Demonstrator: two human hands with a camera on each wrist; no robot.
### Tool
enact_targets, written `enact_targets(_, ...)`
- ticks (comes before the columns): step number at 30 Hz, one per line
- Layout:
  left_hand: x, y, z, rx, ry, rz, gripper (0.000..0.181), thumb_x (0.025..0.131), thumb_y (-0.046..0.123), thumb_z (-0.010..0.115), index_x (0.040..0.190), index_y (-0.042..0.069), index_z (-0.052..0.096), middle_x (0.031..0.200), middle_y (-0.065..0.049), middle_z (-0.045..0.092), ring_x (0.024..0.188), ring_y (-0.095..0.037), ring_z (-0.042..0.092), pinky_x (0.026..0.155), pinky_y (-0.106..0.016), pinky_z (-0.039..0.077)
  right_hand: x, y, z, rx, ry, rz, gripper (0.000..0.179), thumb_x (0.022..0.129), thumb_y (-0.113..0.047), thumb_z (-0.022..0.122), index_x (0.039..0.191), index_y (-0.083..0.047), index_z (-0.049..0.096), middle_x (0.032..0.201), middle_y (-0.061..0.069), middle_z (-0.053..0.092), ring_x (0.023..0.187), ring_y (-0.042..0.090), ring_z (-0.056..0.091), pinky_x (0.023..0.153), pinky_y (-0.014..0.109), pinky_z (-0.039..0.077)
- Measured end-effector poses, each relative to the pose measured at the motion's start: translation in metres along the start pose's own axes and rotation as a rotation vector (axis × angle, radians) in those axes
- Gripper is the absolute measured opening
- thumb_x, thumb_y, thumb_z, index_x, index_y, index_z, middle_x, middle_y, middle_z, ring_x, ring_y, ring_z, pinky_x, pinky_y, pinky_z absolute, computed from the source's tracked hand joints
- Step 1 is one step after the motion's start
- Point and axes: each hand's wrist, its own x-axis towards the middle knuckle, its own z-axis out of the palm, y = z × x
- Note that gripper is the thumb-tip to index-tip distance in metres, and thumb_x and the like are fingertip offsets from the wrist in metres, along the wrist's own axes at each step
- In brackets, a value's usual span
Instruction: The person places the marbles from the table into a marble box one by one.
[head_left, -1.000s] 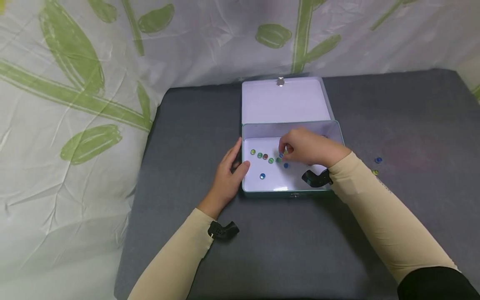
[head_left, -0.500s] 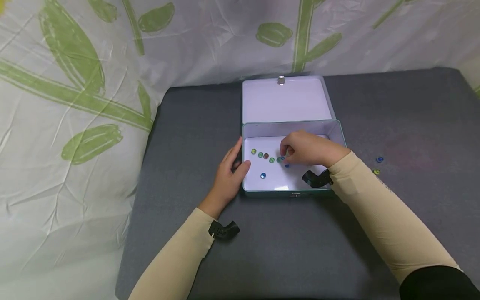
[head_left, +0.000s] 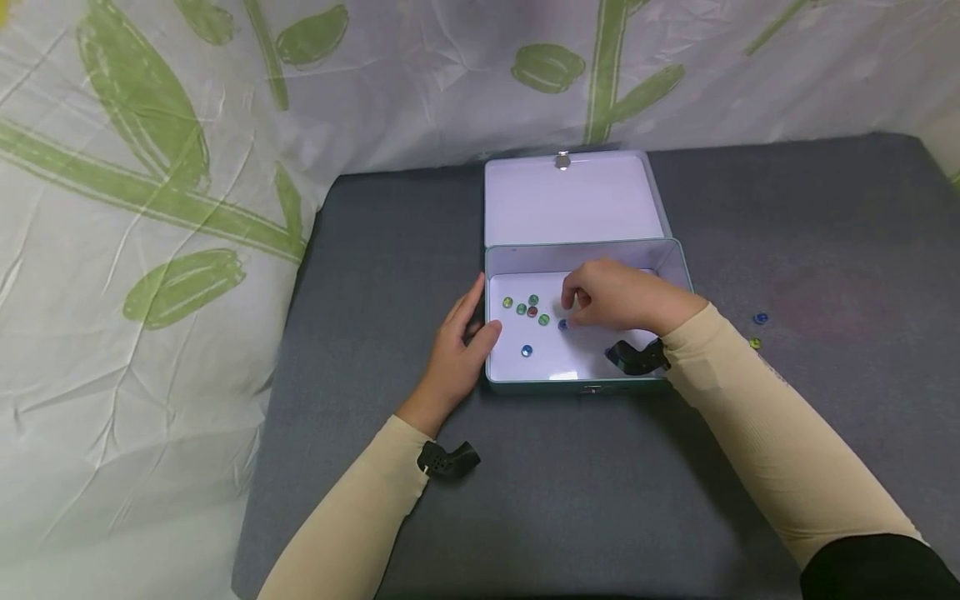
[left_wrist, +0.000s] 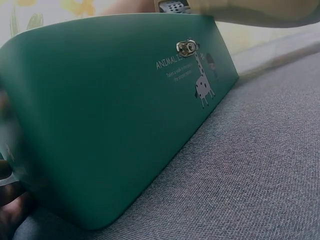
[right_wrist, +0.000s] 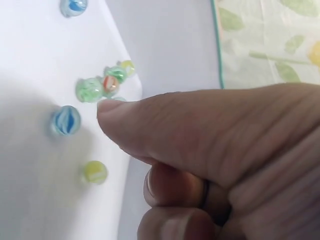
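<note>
My left hand [head_left: 452, 350] rests along the left side of an open tin box [head_left: 525, 387], its thumb at the rim. In the left wrist view the box's green outer wall [left_wrist: 115, 105] fills much of the frame. Inside the box, my right hand [head_left: 618, 296] is lowered over the white floor, thumb apart from the bent index finger, no marble visible between them. A blue marble [right_wrist: 66, 120] lies near the thumb tip. A yellow marble [right_wrist: 95, 172] sits below the thumb in the right wrist view. Left of the hand are green marbles [head_left: 543, 320] and a red marble [head_left: 532, 312].
The box's lid [head_left: 573, 200] lies back behind it. On the grey cloth [head_left: 360, 275] to the right are another blue marble [head_left: 761, 318] and a yellow-green marble [head_left: 754, 342]. A leaf-patterned white sheet [head_left: 420, 83] hangs behind the table.
The blue marble at my right fingertips has left them and lies on the floor. A green marble has shifted left and back, beside the red one. My left hand stays in place.
</note>
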Motion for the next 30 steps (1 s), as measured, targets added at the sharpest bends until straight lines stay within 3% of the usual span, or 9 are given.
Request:
enact_targets(8, 0.001, -0.002, 0.001, -0.003, 0.004, -0.007, 0.062, 0.096, 0.011, 0.053, 0.153, 0.004, 0.03, 0.154, -0.018, 0.033, 0.14, -0.025, 0.034, 0.104, -0.05, 0.038, -0.014, -0.001, -0.013, 0.054, 0.037, 0.026, 0.01, 0.087, -0.011, 0.071, 0.095, -0.005, 0.07, 0.067, 0.007, 0.048, 0.049, 0.017, 0.053, 0.054, 0.032, 0.047)
enact_targets(17, 0.002, -0.003, 0.001, -0.014, -0.01, 0.003, 0.062, 0.097, 0.011, 0.052, 0.153, 0.003, 0.028, 0.154, -0.021, 0.032, 0.139, -0.024, 0.034, 0.103, -0.046, 0.039, -0.032, 0.008, -0.025, -0.026, 0.133, 0.01, 0.009, 0.087, -0.015, 0.072, 0.092, -0.007, 0.071, 0.067, 0.006, 0.051, 0.061, 0.019, 0.047, 0.058, 0.034, 0.04)
enact_targets(30, 0.001, 0.0, 0.001, -0.014, -0.006, 0.01, 0.061, 0.097, 0.009, 0.052, 0.153, 0.002, 0.028, 0.155, -0.02, 0.032, 0.14, -0.028, 0.033, 0.104, -0.049, 0.039, -0.062, 0.032, -0.047, -0.065, 0.21, 0.071, 0.011, 0.09, -0.021, 0.069, 0.093, -0.011, 0.073, 0.063, 0.003, 0.05, 0.057, 0.017, 0.044, 0.052, 0.032, 0.037)
